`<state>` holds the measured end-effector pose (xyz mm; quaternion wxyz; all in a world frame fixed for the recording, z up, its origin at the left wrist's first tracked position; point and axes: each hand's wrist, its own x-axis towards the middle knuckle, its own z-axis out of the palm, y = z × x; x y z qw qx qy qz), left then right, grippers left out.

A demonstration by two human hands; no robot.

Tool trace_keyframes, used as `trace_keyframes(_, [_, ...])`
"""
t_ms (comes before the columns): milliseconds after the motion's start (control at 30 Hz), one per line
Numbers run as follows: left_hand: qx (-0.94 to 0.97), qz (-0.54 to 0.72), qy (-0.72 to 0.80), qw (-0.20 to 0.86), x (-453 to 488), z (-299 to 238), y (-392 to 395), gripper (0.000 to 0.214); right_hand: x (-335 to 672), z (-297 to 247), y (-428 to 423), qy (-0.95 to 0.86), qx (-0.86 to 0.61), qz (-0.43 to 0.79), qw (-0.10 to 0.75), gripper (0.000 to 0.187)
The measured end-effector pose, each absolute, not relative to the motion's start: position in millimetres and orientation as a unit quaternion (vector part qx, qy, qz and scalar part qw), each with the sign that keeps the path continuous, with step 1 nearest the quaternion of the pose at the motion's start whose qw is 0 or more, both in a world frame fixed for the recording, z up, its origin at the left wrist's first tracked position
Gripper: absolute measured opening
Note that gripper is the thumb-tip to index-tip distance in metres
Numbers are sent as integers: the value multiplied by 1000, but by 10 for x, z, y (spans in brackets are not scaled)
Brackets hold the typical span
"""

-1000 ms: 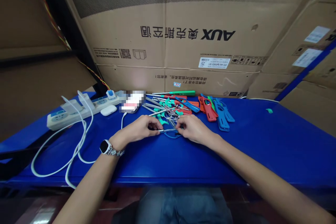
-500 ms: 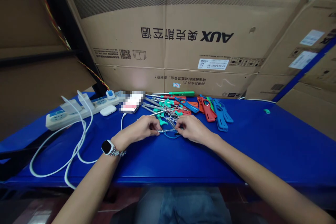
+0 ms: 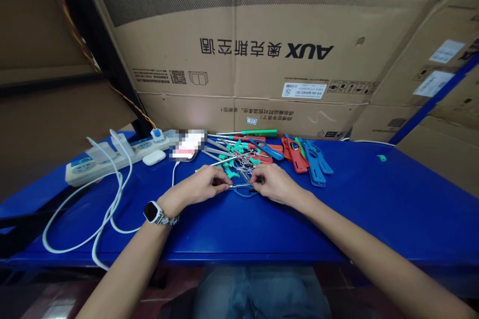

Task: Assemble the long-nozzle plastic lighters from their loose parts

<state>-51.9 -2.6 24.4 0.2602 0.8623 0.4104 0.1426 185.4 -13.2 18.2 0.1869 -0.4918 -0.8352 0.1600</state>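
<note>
My left hand [image 3: 204, 185] and my right hand [image 3: 272, 183] rest on the blue table [image 3: 374, 204], both pinched on the ends of one thin metal rod [image 3: 239, 186] with a blue plastic handle piece [image 3: 245, 192] beneath it. A smartwatch [image 3: 151, 212] sits on my left wrist. Just behind my hands lies a pile of similar tools [image 3: 247, 152] with teal, red and blue handles and metal rods.
Red and blue plastic handle shells [image 3: 309, 157] lie right of the pile. A white power strip [image 3: 112, 157] with white cables [image 3: 108, 209], a white earbud case [image 3: 154, 157] and a phone [image 3: 187, 145] are at the left. Large cardboard boxes [image 3: 239, 50] stand behind. A small teal piece [image 3: 380, 158] lies far right.
Both hands keep their pinch on the rod and hardly move. My left fingers have shifted slightly right along it.
</note>
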Motion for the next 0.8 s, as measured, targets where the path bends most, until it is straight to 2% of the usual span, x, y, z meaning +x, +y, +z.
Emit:
trace_keyframes(300, [857,148,412,273,-554,226,-14,21,1844,196,-139,-832,-500,158,181,12])
trace_keyframes(800, [846,182,414,281,-519,149,48,10,1844,204,-136,-833,-504,155,168,12])
